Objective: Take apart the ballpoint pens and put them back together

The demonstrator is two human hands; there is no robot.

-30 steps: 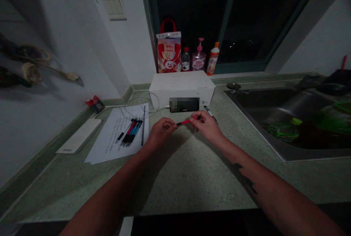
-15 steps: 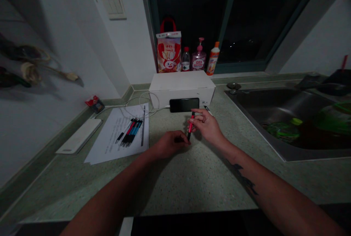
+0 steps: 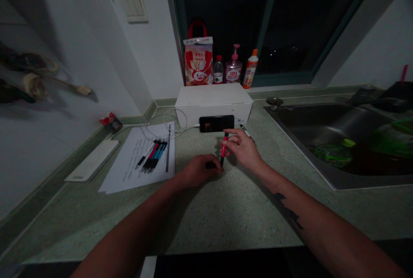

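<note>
A red pen with black ends (image 3: 223, 147) stands nearly upright over the counter, leaning slightly. My right hand (image 3: 243, 149) is closed on its upper part, with the index finger at the top end. At the pen's lower tip, the thumb and fingers of my left hand (image 3: 200, 170) are pinched together. Partly behind my right hand lies a white and black pen (image 3: 244, 130). Several pens with black, red and blue barrels (image 3: 155, 155) lie in a bunch on printed paper sheets (image 3: 125, 168) to the left.
A phone (image 3: 217, 124) with a cable leans on a white box (image 3: 214, 97). Behind the box are a red packet (image 3: 198, 63) and several bottles (image 3: 233, 69). A white flat case (image 3: 93, 160) lies left, and a metal sink (image 3: 306, 140) is set in the counter at right.
The phone screen, dark before, now shows a small lit picture on its left part. Both hands and the red pen hold almost the same position.
</note>
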